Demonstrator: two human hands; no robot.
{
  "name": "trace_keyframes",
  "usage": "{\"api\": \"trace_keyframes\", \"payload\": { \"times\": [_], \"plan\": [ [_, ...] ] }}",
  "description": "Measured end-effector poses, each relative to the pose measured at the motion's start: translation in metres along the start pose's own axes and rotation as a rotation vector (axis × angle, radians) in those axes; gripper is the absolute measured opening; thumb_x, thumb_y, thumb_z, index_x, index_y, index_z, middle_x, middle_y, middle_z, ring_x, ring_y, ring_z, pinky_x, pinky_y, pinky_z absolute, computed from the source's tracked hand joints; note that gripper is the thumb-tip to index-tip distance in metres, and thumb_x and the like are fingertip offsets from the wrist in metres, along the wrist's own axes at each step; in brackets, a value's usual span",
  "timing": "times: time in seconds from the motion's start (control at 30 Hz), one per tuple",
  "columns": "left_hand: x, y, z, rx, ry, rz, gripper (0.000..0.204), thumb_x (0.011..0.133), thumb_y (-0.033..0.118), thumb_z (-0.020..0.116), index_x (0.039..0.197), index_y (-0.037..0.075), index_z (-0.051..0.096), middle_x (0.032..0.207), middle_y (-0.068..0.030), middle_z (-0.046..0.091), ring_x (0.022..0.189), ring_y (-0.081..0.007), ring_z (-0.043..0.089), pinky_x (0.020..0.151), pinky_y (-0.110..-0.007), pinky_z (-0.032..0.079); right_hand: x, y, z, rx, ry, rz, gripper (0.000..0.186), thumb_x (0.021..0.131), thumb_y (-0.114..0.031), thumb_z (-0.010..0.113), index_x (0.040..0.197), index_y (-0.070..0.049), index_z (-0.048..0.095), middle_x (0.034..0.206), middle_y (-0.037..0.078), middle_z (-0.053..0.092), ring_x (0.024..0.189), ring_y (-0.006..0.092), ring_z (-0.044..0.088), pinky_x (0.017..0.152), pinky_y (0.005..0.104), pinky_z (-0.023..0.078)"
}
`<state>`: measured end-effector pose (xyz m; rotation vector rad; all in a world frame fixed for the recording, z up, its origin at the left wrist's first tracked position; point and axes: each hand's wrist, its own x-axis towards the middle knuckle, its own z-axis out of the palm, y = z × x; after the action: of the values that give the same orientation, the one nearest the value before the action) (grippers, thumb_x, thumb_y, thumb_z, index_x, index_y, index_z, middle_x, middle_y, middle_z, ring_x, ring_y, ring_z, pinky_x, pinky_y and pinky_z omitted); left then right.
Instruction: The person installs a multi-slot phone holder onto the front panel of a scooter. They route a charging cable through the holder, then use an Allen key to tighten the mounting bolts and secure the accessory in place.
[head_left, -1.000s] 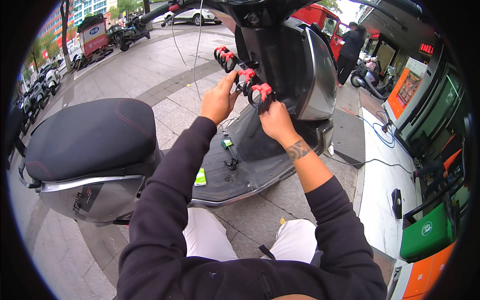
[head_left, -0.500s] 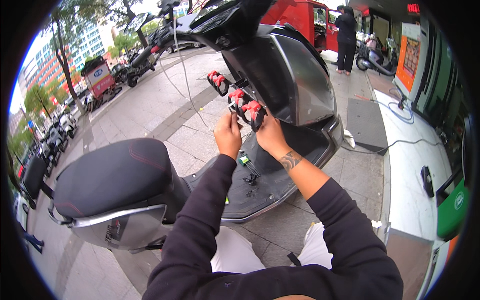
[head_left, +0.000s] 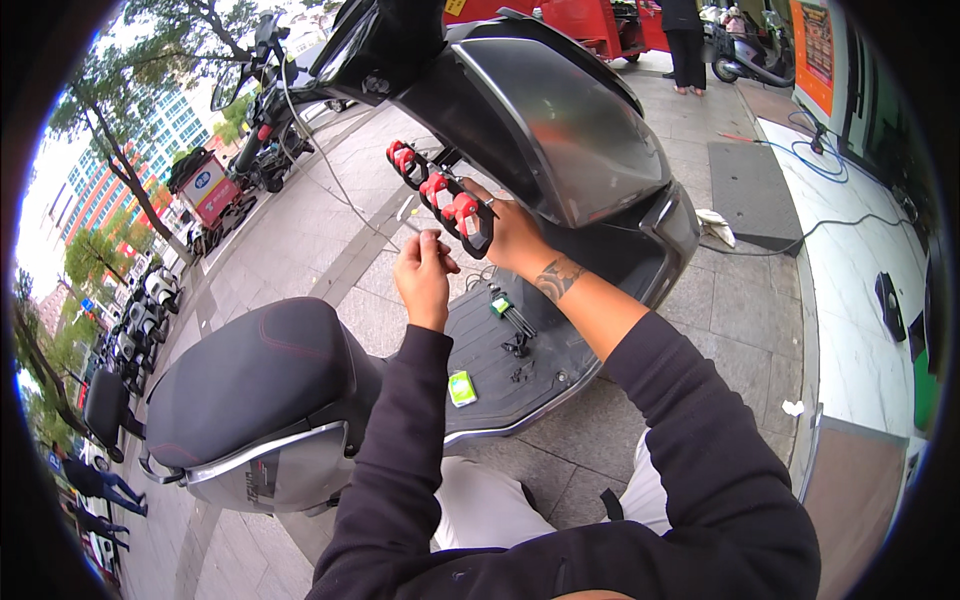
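My left hand pinches a small, thin silver rod, probably a tool, just below and left of a row of red-and-black holders at the scooter's front. My right hand is wrapped round the back of that assembly, its fingers partly hidden. On the scooter's footboard lie a green rack of hex keys, small black parts and a green-and-white packet. The black seat is at my left; a dark grey front panel rises beyond my right hand.
A red vehicle, a person in black and parked scooters stand around. Two walkers pass at far left. Right are a dark mat, white ledge, blue hose and black cable. A pale wire hangs from the handlebar.
My left hand has moved down and away from the holders, with the rod in it. My right hand stays on the assembly. The view has swung, and the scene appears more tilted.
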<state>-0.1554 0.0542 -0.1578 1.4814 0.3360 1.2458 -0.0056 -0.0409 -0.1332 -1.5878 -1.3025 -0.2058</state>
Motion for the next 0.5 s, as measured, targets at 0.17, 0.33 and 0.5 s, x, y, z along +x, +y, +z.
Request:
{"api": "trace_keyframes", "payload": {
  "times": [0.17,0.33,0.5],
  "plan": [
    [0.023,0.010,-0.001,0.231,-0.150,0.069,0.029,0.112,0.021,0.060,0.104,-0.004,0.073,0.076,-0.0046,0.068,0.057,-0.0107,0.063,0.053,-0.029,0.050,0.001,0.008,-0.002,0.102,-0.027,-0.074,0.042,0.103,-0.025,0.062,0.139,-0.004,0.065,0.123,0.023,0.075,0.113,0.0404,0.073,0.092,0.0422,0.058],
    [0.022,0.001,0.014,0.185,-0.128,0.098,0.029,0.111,0.017,0.057,0.093,-0.002,0.070,0.070,-0.0031,0.067,0.060,-0.0089,0.063,0.058,-0.029,0.050,-0.002,0.005,-0.010,-0.184,0.000,-0.479,0.030,0.092,0.001,0.061,0.121,0.000,0.065,0.105,0.023,0.069,0.101,0.0452,0.067,0.088,0.0484,0.055],
    [0.010,-0.005,0.034,0.012,-0.011,0.087,0.027,0.107,0.017,0.061,0.091,-0.002,0.072,0.066,-0.0102,0.068,0.056,-0.0160,0.069,0.055,-0.035,0.052,0.005,-0.001,-0.015,-0.279,0.031,-0.509,0.013,0.105,-0.007,0.059,0.115,0.000,0.065,0.085,0.015,0.065,0.081,0.0334,0.064,0.070,0.0442,0.049]
  ]
}}
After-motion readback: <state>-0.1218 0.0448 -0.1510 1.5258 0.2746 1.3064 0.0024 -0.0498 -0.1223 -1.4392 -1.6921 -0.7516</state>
